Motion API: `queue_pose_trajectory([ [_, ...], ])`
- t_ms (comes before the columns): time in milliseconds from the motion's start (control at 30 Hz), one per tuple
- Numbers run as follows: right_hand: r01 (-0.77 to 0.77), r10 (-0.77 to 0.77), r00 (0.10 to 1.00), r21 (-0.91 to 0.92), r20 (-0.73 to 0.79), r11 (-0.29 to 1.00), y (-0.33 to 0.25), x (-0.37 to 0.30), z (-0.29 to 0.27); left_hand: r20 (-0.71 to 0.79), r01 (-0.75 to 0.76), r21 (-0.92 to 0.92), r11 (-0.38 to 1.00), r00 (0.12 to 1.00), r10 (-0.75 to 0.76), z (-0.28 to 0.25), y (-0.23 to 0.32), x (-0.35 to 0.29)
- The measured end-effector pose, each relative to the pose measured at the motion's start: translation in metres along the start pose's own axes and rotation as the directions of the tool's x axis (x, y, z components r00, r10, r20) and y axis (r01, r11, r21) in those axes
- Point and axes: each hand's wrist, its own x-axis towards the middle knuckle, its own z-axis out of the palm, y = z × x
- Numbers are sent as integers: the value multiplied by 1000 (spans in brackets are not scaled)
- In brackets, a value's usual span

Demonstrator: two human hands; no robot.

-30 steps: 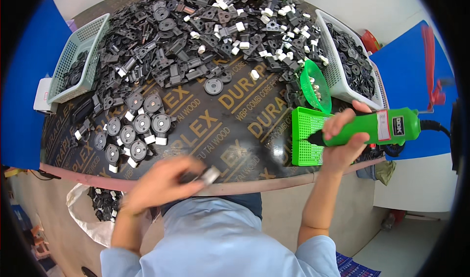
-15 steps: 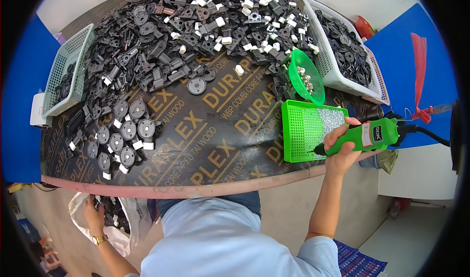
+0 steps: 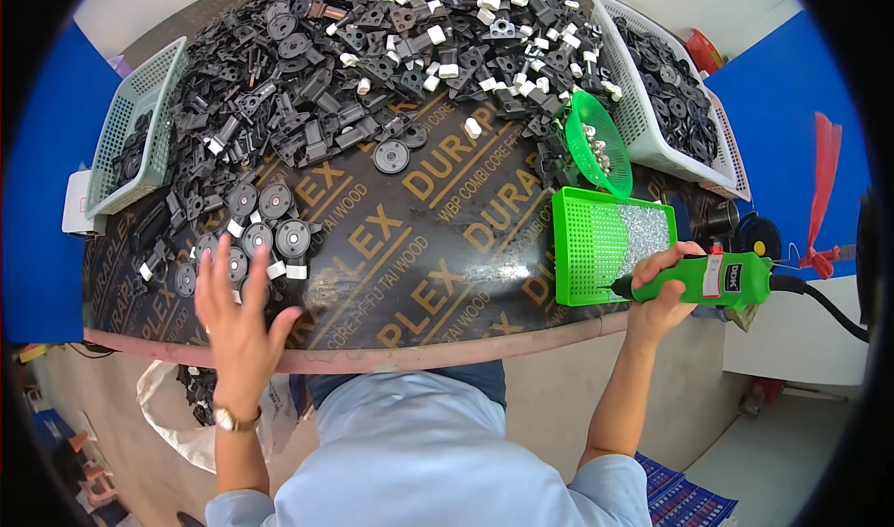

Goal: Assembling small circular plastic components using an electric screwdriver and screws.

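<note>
The left hand [image 3: 240, 317] partly hides some black round discs with white ends [image 3: 292, 238]; I cannot tell if it touches them. The right hand [image 3: 663, 290] covers some of the green power screwdriver [image 3: 712, 283]. Small silver pieces [image 3: 649, 232] are too tiny to distinguish. The far heap of black plastic parts [image 3: 312, 89] is cut off.

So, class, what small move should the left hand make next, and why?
Probably close the left hand on one of the round black parts: it is spread open and seemingly empty over that group, while the right hand grips the green power tool.
</note>
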Motion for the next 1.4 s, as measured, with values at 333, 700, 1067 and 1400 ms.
queue_pose_trajectory([
  [333,16,-16,1000,-9,-3,1000,-13,5,0,96,-125,101,987,989,115,19,7,11],
  [700,10,-72,986,382,148,924,-34,5,110,-23,-432,-316,844,893,449,54,120,48],
  [1067,-73,-32,959,354,282,933,-14,12,134,-126,-459,-378,804,886,447,62,126,57],
  [1400,-114,-4,940,324,342,939,-13,15,142,-109,-527,-411,744,839,534,67,123,75],
])
